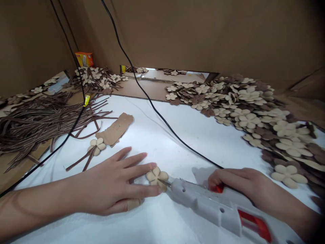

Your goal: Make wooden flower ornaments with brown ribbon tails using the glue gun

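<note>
A small beige flower cutout (pixel 156 174) lies on the white work surface. My left hand (pixel 118 183) is spread flat beside it, with two fingertips touching its petals. My right hand (pixel 241 181) grips a grey glue gun (pixel 200 200) with red parts, fingers wrapped around its handle. The glue gun's thin metal nozzle meets the lower right of the flower near its centre. Past my left hand lies another beige flower (pixel 99 145) with a brown stitched strip (pixel 82 159) across it, its two ends spread apart. Part of the handle is hidden by my right hand.
Many brown strips (pixel 45 115) are heaped at left. Beige and brown flowers (pixel 250 120) pile along the right, with another pile (pixel 93 76) at back left near an orange box (pixel 84 59). A torn cardboard piece (pixel 115 128) lies mid-left. The black cable (pixel 162 117) crosses the surface; cardboard walls (pixel 182 34) surround it.
</note>
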The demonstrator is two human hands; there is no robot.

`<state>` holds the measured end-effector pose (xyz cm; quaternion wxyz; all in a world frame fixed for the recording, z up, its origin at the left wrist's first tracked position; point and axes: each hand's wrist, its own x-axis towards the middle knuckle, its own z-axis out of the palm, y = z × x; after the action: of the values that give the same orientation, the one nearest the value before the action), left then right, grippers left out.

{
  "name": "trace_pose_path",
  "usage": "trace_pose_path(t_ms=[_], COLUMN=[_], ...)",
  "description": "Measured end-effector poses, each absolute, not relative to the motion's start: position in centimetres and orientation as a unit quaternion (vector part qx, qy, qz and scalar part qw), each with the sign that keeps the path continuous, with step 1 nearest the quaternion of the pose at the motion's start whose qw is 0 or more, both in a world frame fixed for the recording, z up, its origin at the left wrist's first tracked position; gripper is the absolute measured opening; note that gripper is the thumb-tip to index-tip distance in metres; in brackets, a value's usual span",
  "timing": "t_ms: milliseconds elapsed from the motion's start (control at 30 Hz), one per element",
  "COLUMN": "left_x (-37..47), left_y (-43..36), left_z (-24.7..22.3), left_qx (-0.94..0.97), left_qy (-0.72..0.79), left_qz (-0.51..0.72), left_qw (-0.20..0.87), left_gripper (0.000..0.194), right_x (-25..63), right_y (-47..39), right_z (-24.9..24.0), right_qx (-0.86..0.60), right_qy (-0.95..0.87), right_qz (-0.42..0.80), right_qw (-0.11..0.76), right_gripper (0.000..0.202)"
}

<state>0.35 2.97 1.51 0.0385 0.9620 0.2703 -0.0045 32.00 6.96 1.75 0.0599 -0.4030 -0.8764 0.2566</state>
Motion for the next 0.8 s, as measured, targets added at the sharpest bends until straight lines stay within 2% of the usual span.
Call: trace_pose_path(t_ms=[433,800], left_x=[0.31,0.33], left_y=[3.00,2.97], left_z=[1.52,1.53], left_qx=[0.962,0.960], left_qy=[0.270,0.274], left_qz=[-0.011,0.011], left_qw=[0.045,0.048], left_gripper=[0.046,0.045], right_x=[32.06,31.90], right_y=[6.91,6.85], right_z=[1.71,1.86], right_qx=[-0.411,-0.391], right_qy=[-0.880,-0.889], right_qz=[0.234,0.229], right_qw=[0.043,0.061], right_gripper=[0.017,0.008])
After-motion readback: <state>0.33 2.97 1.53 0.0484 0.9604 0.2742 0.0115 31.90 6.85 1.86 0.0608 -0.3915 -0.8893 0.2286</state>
